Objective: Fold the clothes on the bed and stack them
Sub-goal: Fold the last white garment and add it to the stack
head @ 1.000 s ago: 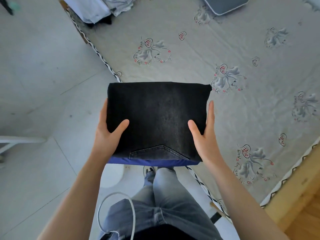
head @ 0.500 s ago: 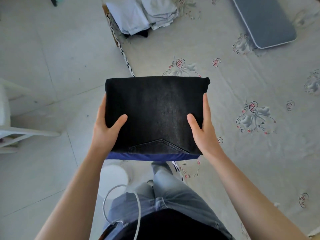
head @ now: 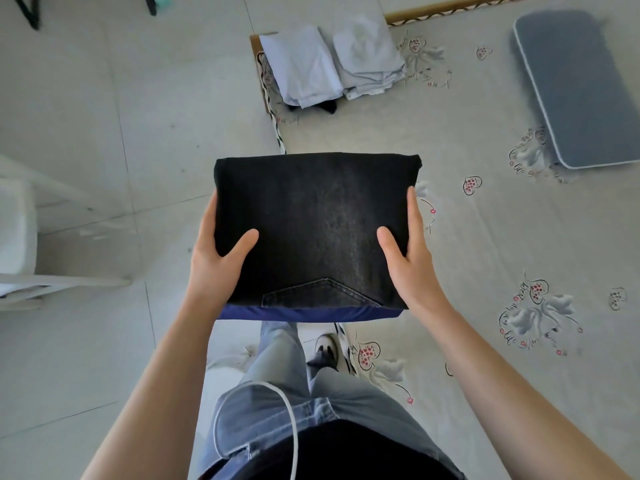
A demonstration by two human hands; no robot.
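Carried clear of the bed [head: 485, 237], over its near edge and partly above the tiled floor [head: 86, 133]: a folded black denim garment [head: 311, 223], stacked directly on a folded blue garment [head: 304, 313] of which only the near strip shows.

Left hand [head: 216, 261]: grasping the left side of the bundle, thumb laid on top of the denim, fingers along the edge and passing beneath. Right hand [head: 410, 258]: grasping the right side in mirror fashion, thumb on top, fingers under. Contact beneath the bundle hidden; support from below presumed, not confirmed.

Handling, as judged: denim thick and fairly stiff, top face flat with no sag between the hands; probably moderately heavy for its size. Blue layer appears thinner and smoother, likely to slide out from under the denim if tilted. Not fragile. Soft enough to unfold if gripped by one edge only.

Recommended hold: both short sides at once, thumbs above and fingers below, bundle kept level; folded far edge leading when set down.

Likely destination: folded pale clothes [head: 332, 64] at the far corner of the bed. Grey cushion [head: 581, 88] well apart, to the right.
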